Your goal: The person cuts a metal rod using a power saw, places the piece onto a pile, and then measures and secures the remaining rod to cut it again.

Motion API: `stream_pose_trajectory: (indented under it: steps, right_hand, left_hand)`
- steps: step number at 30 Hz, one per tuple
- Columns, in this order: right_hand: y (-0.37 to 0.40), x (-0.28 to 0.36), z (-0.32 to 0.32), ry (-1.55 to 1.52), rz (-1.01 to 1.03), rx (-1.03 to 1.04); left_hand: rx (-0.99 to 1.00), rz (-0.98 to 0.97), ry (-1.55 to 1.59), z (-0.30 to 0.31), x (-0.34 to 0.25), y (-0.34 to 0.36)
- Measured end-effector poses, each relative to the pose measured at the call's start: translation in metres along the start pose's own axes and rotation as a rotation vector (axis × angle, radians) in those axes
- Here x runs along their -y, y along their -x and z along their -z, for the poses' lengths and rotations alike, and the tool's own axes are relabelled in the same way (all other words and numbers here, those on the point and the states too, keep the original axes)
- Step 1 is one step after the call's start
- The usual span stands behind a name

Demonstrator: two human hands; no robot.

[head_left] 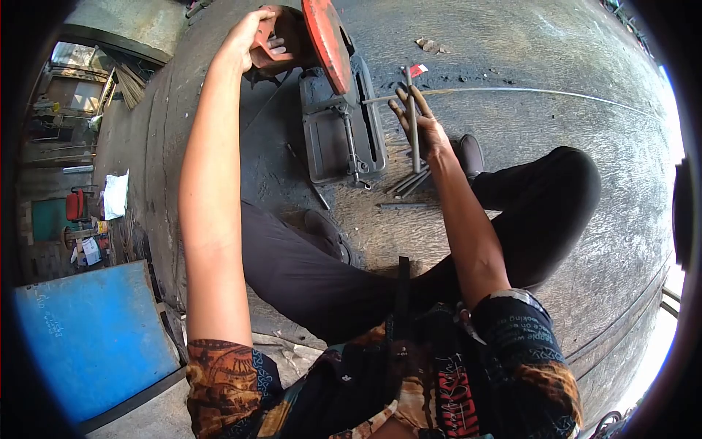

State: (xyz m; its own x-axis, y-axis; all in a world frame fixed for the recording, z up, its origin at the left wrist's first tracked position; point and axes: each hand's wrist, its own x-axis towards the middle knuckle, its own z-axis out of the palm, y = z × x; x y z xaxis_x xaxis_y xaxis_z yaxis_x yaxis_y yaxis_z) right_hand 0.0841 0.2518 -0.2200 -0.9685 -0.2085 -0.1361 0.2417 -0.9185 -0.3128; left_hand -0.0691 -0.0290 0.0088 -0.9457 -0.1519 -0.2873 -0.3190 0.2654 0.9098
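Observation:
At the upper left my left hand (248,40) is closed around the red handle (268,36) of a cut-off saw, its fingers showing through the handle opening. The saw's red guard (329,44) is raised above its grey base (314,150), which has a clamp screw (350,143). To the right of the base my right hand (425,130) holds a short metal rod (414,124) against its fingers, some of them stretched out. A long thin rod (526,90) runs rightward from the saw. Several short rods (409,183) lie on the floor below my right hand.
My bent legs and shoes (472,155) flank the saw on the concrete floor. A single dark rod (307,177) lies left of the base. A small red piece (418,70) is beyond my right hand. At far left are a blue panel (95,336) and a red chair (76,205).

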Motion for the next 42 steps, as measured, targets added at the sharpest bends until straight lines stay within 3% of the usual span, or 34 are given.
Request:
stream_pose_trajectory:
  steps: [2, 4, 6, 8, 11, 12, 14, 15, 18, 22, 26, 30, 32, 36, 38, 39, 42]
  right_hand:
    - [-0.009, -0.009, 0.014, -0.009, 0.009, 0.025]
    - [-0.015, -0.013, 0.019, 0.212, 0.004, -0.138]
    - [-0.019, -0.007, 0.021, 0.886, 0.002, -0.232]
    - [-0.022, -0.022, 0.025, 1.016, 0.298, -0.242]
    - [-0.031, -0.029, 0.055, 1.123, 0.178, -0.322]
    - [-0.03, -0.031, 0.059, 1.122, 0.179, -0.324]
    - [-0.027, -0.036, 0.065, 0.75, 0.062, -0.311]
    - [-0.024, -0.033, 0.06, 0.723, -0.011, -0.306]
    - [-0.011, -0.037, 0.045, 0.667, 0.065, -0.394]
    - [-0.019, -0.043, 0.044, 0.701, 0.089, -0.352]
    - [-0.02, -0.038, 0.056, 0.674, -0.088, -0.223]
    - [-0.01, -0.045, 0.032, 0.722, -0.017, -0.321]
    - [-0.015, -0.048, 0.04, 0.664, -0.058, -0.185]
    - [-0.018, -0.056, 0.039, 0.877, -0.057, -0.219]
    - [-0.018, -0.06, 0.037, 0.919, -0.063, -0.206]
    - [-0.018, -0.063, 0.036, 0.963, -0.072, -0.191]
    - [-0.018, -0.073, 0.03, 1.007, -0.084, -0.204]
  left_hand:
    - [0.103, 0.06, 0.103, -0.002, -0.004, 0.011]
    - [0.115, 0.061, 0.108, 0.001, -0.004, 0.008]
    - [0.129, 0.065, 0.114, 0.003, -0.003, 0.004]
    - [0.146, 0.122, 0.179, 0.007, -0.002, 0.0]
    - [0.159, 0.074, 0.217, 0.008, 0.002, -0.003]
    - [0.161, 0.074, 0.215, 0.008, 0.002, -0.004]
    - [0.187, 0.086, 0.229, 0.01, 0.004, -0.005]
    - [0.184, 0.089, 0.226, 0.013, 0.004, -0.007]
    - [0.207, 0.144, 0.26, 0.014, 0.002, -0.012]
    - [0.169, 0.149, 0.274, 0.013, 0.006, -0.011]
    - [0.159, 0.145, 0.289, 0.011, 0.007, -0.008]
    - [0.179, 0.139, 0.293, 0.011, 0.007, -0.008]
    - [0.147, 0.147, 0.266, 0.008, 0.005, -0.004]
    - [0.071, 0.095, 0.148, 0.007, 0.004, -0.006]
    - [-0.331, -0.23, -0.446, 0.007, 0.003, -0.008]
    - [-0.328, -0.229, -0.45, 0.006, 0.004, -0.011]
    - [-0.748, -0.884, -0.925, -0.002, 0.005, -0.013]
